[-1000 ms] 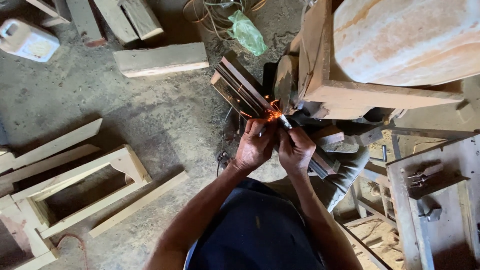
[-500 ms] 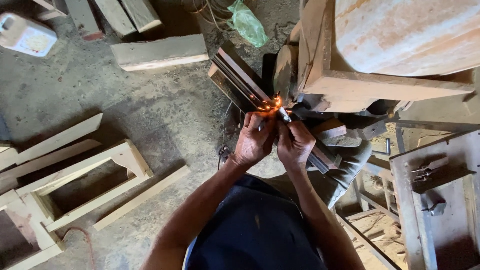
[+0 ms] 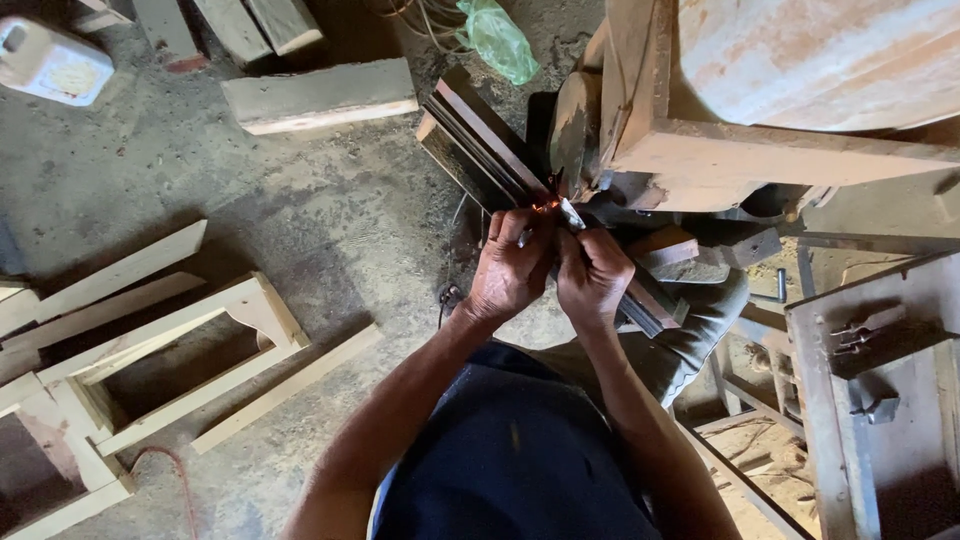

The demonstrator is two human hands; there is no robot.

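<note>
Head view: left hand (image 3: 512, 268) and right hand (image 3: 592, 272), side by side, both clamped on small blade (image 3: 570, 213); blade tip meets grinding wheel (image 3: 572, 130) just above, sparks (image 3: 545, 204) there.

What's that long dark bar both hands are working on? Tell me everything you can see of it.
The long dark bar looks like several flat, dark strips stacked together, brownish on the upper face and likely metal, though that is hard to tell. It runs diagonally from upper left, beside the wooden bench, down to the lower right past the person's knee. The left hand and right hand lie on its middle, hiding that stretch. A small orange glow shows just above the fingers, where a small pale tool tip meets it.
</note>
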